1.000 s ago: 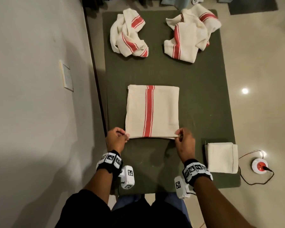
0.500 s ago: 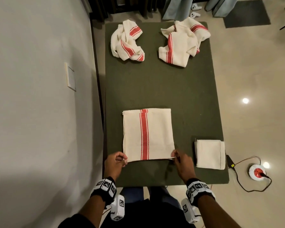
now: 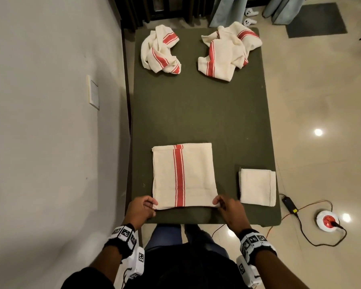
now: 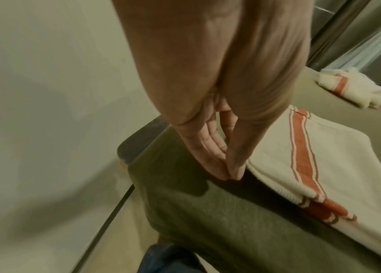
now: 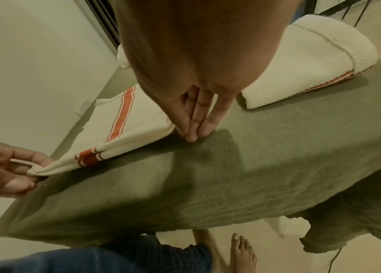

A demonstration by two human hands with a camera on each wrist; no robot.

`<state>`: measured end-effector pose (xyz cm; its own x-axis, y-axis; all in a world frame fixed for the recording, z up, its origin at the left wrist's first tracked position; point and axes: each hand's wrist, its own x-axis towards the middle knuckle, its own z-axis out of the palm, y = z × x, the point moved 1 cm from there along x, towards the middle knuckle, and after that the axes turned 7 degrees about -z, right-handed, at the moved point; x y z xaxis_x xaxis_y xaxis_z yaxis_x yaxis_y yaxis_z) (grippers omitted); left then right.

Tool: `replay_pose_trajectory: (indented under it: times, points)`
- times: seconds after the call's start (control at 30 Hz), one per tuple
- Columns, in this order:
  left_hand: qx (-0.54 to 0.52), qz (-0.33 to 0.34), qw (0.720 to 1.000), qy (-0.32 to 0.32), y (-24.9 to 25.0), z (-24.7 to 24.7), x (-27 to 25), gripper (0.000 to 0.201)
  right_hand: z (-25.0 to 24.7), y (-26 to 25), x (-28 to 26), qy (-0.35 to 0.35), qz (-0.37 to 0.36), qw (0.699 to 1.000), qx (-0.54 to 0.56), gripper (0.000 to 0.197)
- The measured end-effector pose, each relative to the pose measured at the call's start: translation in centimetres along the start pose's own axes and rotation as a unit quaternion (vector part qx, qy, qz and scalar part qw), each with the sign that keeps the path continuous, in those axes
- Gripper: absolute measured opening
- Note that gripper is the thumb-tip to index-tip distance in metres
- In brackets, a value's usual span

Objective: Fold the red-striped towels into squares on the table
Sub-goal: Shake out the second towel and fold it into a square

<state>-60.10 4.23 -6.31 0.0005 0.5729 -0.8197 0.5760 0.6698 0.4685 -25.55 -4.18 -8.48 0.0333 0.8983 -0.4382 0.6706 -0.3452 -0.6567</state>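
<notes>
A half-folded cream towel with a red stripe (image 3: 183, 176) (image 4: 325, 166) (image 5: 124, 127) lies flat near the front of the green-covered table (image 3: 196, 111). My left hand (image 3: 143, 207) (image 4: 228, 173) (image 5: 32, 171) pinches its near left corner. At the near right corner my right hand (image 3: 223, 204) (image 5: 191, 133) pinches the cloth, and the near edge is lifted slightly off the table. A folded square towel (image 3: 257, 187) (image 5: 301, 70) rests to the right. Two crumpled striped towels lie at the far end, one on the left (image 3: 159, 51) and one on the right (image 3: 227, 51).
A white wall (image 3: 50, 122) runs close along the table's left side. On the floor to the right lie a power adapter (image 3: 289, 204), an orange cable and a round white socket (image 3: 327, 221). My bare foot (image 5: 243, 253) stands under the front edge.
Both hands have drawn the towel toward the table's front edge while keeping hold of its near corners. The head camera has tilted, so more of the far end shows.
</notes>
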Motion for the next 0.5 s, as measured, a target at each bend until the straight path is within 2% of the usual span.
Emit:
replay_pose_trajectory:
  times: [0.13,0.23,0.37,0.43,0.5]
  points:
    - [0.044,0.058,0.997,0.012,1.0,-0.2,0.3,0.034,-1.1,-0.7,0.5,0.013,-0.015,1.0,0.02,0.021]
    - [0.049,0.087,0.995,0.03,1.7,-1.3,0.7,0.029,-2.5,-2.0,0.9,0.035,-0.026,0.999,0.015,0.018]
    - [0.032,0.137,0.99,0.027,3.7,-3.7,1.3,0.024,-5.4,-4.5,2.3,0.055,-0.047,0.995,0.069,0.012]
    - [-0.005,0.14,0.99,-0.001,5.1,-4.8,1.7,0.02,-6.3,-5.6,4.1,0.049,-0.037,0.985,0.163,0.01]
    - [-0.082,0.124,0.988,-0.036,6.6,-5.7,2.7,0.016,-6.7,-6.5,6.5,0.048,0.01,0.954,0.295,0.009]
